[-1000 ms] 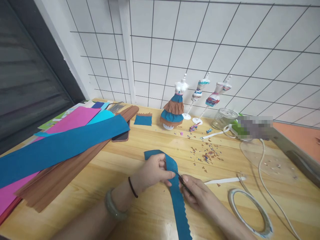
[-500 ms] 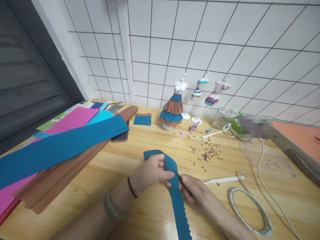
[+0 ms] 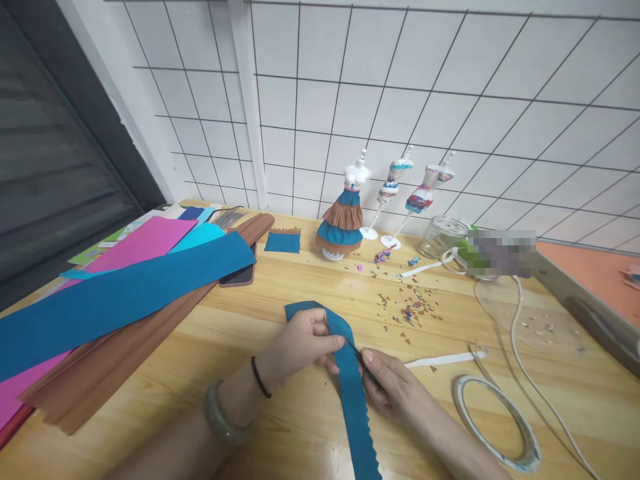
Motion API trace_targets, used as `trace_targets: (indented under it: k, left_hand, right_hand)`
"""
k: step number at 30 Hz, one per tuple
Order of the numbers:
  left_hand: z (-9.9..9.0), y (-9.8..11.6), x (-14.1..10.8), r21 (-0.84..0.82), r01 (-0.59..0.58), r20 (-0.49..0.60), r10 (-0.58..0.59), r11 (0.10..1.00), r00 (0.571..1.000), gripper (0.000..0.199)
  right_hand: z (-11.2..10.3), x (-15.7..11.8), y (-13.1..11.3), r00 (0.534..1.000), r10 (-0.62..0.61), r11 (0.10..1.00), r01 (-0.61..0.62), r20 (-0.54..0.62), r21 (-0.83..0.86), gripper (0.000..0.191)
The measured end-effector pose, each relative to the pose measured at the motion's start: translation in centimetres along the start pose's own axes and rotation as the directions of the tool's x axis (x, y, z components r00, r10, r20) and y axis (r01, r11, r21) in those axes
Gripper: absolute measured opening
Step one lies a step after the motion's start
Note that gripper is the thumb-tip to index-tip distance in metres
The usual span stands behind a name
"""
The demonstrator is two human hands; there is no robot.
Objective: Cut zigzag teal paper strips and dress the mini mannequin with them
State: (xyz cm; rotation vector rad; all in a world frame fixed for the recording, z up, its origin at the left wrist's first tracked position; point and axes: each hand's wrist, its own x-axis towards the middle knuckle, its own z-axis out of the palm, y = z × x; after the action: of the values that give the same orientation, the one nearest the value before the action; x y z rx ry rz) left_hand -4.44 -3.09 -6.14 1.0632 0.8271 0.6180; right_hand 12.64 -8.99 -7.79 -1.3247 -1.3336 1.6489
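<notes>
A long blue strip of crepe paper (image 3: 353, 407) runs from the middle of the table toward me, its right edge cut in zigzags on the near part. My left hand (image 3: 313, 343) pinches the strip between thumb and fingers, near where its far end bends left. Dark scissors (image 3: 369, 367) are in my right hand (image 3: 393, 383), their blades at the strip's right edge beside my left thumb. My right fingers hide most of the handles. Beyond my hands stands a small dress form (image 3: 343, 217) in a tiered blue and brown skirt.
Two more dress forms (image 3: 395, 180) stand by the tiled wall near a glass jar (image 3: 443, 237). Paper scraps (image 3: 413, 308) lie scattered right of centre. A tape roll (image 3: 460, 407) and a cable (image 3: 530, 380) lie right. Coloured sheets (image 3: 125, 293) partly cover a phone (image 3: 237, 275) at left.
The view has shifted slightly. Both hands keep their hold on the strip and the scissors, in nearly the same place; the blades remain at the strip's edge.
</notes>
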Motion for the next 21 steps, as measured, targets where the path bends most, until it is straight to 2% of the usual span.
trace_targets:
  k: [3, 10, 21]
  left_hand:
    - [-0.1, 0.0, 0.0, -0.002, 0.012, -0.004, -0.012, 1.000, 1.000, 0.027]
    - [0.0, 0.3, -0.2, -0.007, 0.031, -0.009, -0.031, 1.000, 0.999, 0.030]
    - [0.3, 0.1, -0.3, 0.013, 0.033, -0.029, -0.032, 0.999, 0.999, 0.033]
  right_hand:
    - [-0.1, 0.1, 0.2, 0.999, -0.039, 0.999, 0.039, -0.018, -0.013, 0.040]
    - [0.0, 0.3, 0.4, 0.999, -0.013, 1.000, 0.013, -0.035, 0.020, 0.043]
    - [0.2, 0.1, -0.6, 0.996, -0.027, 0.999, 0.023, -0.091, -0.043, 0.046]
